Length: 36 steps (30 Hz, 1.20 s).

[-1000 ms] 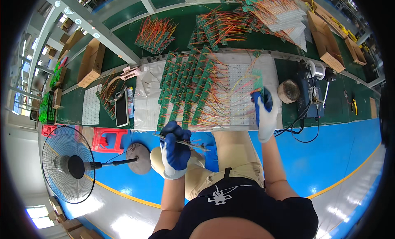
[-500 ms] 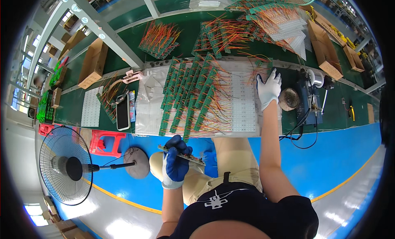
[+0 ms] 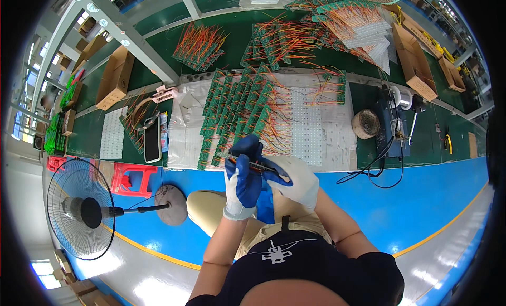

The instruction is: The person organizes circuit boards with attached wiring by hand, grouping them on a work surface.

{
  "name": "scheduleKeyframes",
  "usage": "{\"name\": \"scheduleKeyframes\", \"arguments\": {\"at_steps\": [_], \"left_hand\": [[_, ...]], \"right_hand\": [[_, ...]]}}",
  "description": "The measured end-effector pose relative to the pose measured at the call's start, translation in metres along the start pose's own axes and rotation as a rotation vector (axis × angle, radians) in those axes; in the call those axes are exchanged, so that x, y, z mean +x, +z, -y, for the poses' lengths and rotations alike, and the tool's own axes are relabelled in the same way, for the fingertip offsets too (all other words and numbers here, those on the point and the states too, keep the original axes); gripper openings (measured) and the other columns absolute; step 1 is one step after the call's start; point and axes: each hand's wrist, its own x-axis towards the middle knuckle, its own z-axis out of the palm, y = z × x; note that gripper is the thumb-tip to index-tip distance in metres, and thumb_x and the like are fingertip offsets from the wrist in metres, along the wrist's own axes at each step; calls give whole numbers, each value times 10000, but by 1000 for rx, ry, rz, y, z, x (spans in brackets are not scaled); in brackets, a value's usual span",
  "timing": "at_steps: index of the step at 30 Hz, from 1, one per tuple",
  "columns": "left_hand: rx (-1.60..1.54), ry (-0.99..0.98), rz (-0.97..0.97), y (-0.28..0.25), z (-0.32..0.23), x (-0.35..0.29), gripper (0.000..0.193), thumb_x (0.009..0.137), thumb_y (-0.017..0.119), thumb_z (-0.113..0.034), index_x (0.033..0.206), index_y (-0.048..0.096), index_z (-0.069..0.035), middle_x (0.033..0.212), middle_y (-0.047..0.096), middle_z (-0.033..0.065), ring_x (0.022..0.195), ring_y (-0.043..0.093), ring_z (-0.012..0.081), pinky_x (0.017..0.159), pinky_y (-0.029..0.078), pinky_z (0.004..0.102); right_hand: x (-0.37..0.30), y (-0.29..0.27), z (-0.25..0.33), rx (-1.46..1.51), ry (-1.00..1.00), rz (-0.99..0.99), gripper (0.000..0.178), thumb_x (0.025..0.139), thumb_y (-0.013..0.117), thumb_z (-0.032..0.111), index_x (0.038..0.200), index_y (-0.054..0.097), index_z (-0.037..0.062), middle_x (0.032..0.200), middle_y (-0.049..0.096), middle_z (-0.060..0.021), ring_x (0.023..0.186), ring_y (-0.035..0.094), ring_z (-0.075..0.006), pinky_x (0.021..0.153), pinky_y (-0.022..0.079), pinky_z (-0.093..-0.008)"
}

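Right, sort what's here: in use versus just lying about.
In use: left hand and right hand, both gloved, together on a thin tool; green circuit boards with orange wires fanned just beyond them.

Lying about: phone, standing fan, red stool, cardboard boxes, wire spool.

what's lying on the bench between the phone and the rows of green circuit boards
In the head view, a crumpled clear plastic sheet lies between the phone and the green circuit boards; nothing else shows there.
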Motion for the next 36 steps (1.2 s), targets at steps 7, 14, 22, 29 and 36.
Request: {"name": "scheduleKeyframes", "arguments": {"at_steps": [7, 14, 22, 29, 36], "left_hand": [[181, 91, 99, -4, -12, 4, 883, 824, 609, -516, 1447, 185, -55, 1445, 297, 150, 1332, 311, 253, 1118, 212, 394], [226, 89, 67, -41, -26, -32, 833, 836, 575, -540, 1404, 264, -16, 1433, 327, 149, 1323, 333, 275, 1098, 249, 405], [236, 186, -104, -96, -74, -65, 649, 921, 469, -426, 1389, 312, -5, 1411, 369, 167, 1302, 366, 295, 1094, 260, 429], [187, 184, -168, -117, -78, -77, 610, 935, 432, -433, 1373, 349, -16, 1388, 404, 161, 1281, 391, 284, 1091, 265, 426], [80, 165, -259, -139, -77, -91, 577, 932, 453, -410, 1348, 382, -16, 1357, 442, 151, 1254, 421, 277, 1076, 292, 422]], "right_hand": [[37, -55, -73, 399, 240, -914, 308, 859, 544, -31, 1167, 543, -22, 910, 609, -65, 789, 562, -96, 685, 462, -232], [71, -130, -177, -630, 823, -675, 502, 832, 543, 408, 1058, 562, -39, 926, 637, -255, 897, 614, -392, 788, 484, -454], [81, -134, -177, -908, 1029, -367, 617, 837, 510, 545, 1110, 536, -7, 1112, 589, -215, 1081, 550, -373, 867, 473, -438], [97, -137, -183, -1078, 1157, -264, 859, 809, 489, 625, 1398, 306, 27, 1412, 368, -167, 1313, 334, -299, 1008, 338, -465], [169, -75, -125, -255, 62, -819, 512, 862, 608, 287, 1255, 485, -17, 1146, 589, -159, 1001, 594, -281, 880, 467, -347]]}}
